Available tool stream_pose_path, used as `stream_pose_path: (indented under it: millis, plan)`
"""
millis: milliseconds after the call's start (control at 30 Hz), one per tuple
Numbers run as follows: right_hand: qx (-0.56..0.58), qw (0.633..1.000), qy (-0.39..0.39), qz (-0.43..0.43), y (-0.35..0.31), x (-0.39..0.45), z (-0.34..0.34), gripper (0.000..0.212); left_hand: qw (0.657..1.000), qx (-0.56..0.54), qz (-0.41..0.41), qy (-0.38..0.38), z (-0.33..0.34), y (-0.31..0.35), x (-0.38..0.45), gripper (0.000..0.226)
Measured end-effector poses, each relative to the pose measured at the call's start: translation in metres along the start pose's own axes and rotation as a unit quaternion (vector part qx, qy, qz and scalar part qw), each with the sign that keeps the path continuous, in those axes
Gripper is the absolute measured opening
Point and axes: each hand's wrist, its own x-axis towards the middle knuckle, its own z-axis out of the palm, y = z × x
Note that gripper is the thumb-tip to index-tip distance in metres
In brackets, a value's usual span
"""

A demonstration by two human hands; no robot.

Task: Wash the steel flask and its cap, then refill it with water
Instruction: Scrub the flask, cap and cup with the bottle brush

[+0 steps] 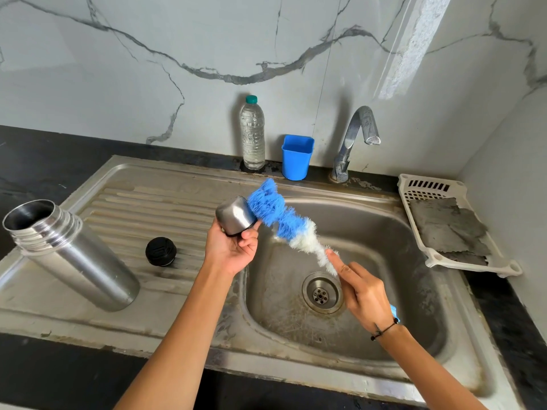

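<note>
The open steel flask (74, 258) stands on the drainboard at the left, its mouth uncovered. A black stopper (160, 251) lies on the ridges beside it. My left hand (232, 247) grips the steel cap (235, 216) over the left rim of the sink basin. My right hand (367, 294) holds the handle of a blue and white bottle brush (281, 220), index finger stretched along its stem. The blue bristles press against the cap's right side.
The sink basin (384, 232) with its drain (322, 292) lies under my hands. The tap (355, 137) is off. A plastic water bottle (252, 134) and a blue cup (297, 156) stand behind the sink. A white tray (503, 269) with grey cloths sits at right.
</note>
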Motion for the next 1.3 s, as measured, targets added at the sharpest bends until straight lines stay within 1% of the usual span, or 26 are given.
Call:
stream_pose_path:
  millis: [67,200,267,367,433,500,567,667,733,800,833,900,967,1000,1033,1100,1133,1167,1233,1300]
  plan:
    - [0.005,1.000,-0.010,-0.029,-0.001,-0.003,0.000,0.060,1.000,-0.003,0.003,0.004,-0.001,0.003,0.000,0.042]
    - [0.022,1.000,-0.005,0.007,-0.001,-0.003,-0.003,0.052,1.000,0.026,-0.009,-0.006,-0.004,0.004,0.001,0.054]
    - [0.029,1.000,-0.002,-0.008,-0.002,-0.004,-0.002,0.050,0.999,0.046,-0.006,-0.006,-0.004,0.003,0.000,0.051]
    - [0.029,1.000,0.004,-0.003,-0.001,-0.003,-0.002,0.056,0.996,0.088,0.008,0.007,-0.004,0.002,0.000,0.045]
    - [0.021,1.000,0.000,0.011,0.001,0.001,-0.003,0.069,0.991,0.126,0.016,0.041,-0.005,0.001,0.002,0.039]
    - [0.009,1.000,-0.019,-0.016,0.001,0.003,-0.003,0.077,0.984,0.154,0.036,0.081,-0.005,0.000,0.004,0.027]
    - [-0.004,0.998,-0.041,-0.038,0.000,0.006,-0.002,0.079,0.977,0.166,0.058,0.117,-0.004,-0.002,0.004,0.021]
    - [-0.007,0.999,-0.036,0.006,-0.001,0.009,0.002,0.080,0.957,0.203,0.113,0.172,-0.003,-0.003,0.002,0.019]
    - [-0.010,0.999,-0.049,-0.020,-0.002,0.008,0.004,0.082,0.943,0.230,0.150,0.188,-0.002,-0.004,0.002,0.018]
    - [-0.019,0.997,-0.060,-0.035,-0.002,0.008,0.006,0.080,0.933,0.257,0.181,0.175,-0.001,-0.004,0.001,0.009]
    - [-0.020,0.998,-0.052,-0.016,-0.002,0.010,0.006,0.076,0.931,0.262,0.198,0.161,-0.001,-0.003,0.001,0.011]
    - [-0.019,0.999,-0.027,0.026,-0.003,0.012,0.006,0.066,0.926,0.282,0.222,0.121,-0.001,-0.001,0.000,0.019]
    - [-0.013,0.999,-0.026,0.015,-0.001,0.011,0.007,0.067,0.916,0.316,0.238,0.074,-0.004,-0.001,-0.001,0.034]
    - [-0.010,1.000,-0.029,-0.003,0.000,0.010,0.006,0.069,0.902,0.351,0.244,0.051,-0.006,0.000,-0.001,0.041]
    - [-0.004,0.999,-0.030,-0.010,0.002,0.010,0.004,0.069,0.880,0.401,0.253,0.030,-0.008,0.000,-0.002,0.047]
    - [0.009,1.000,-0.018,0.007,0.005,0.011,0.001,0.064,0.830,0.490,0.267,-0.002,-0.011,-0.001,-0.004,0.057]
    - [0.016,1.000,-0.012,0.016,0.006,0.012,0.000,0.062,0.814,0.513,0.273,-0.009,-0.011,-0.001,-0.004,0.061]
    - [0.024,1.000,-0.012,0.017,0.007,0.012,-0.002,0.061,0.803,0.527,0.277,-0.013,-0.011,-0.001,-0.005,0.063]
    - [0.038,0.999,-0.021,0.007,0.006,0.010,-0.004,0.061,0.795,0.537,0.280,-0.026,-0.012,0.003,-0.004,0.067]
    - [0.050,0.998,-0.019,0.019,0.004,0.009,-0.005,0.054,0.789,0.547,0.277,-0.043,-0.013,0.007,-0.003,0.070]
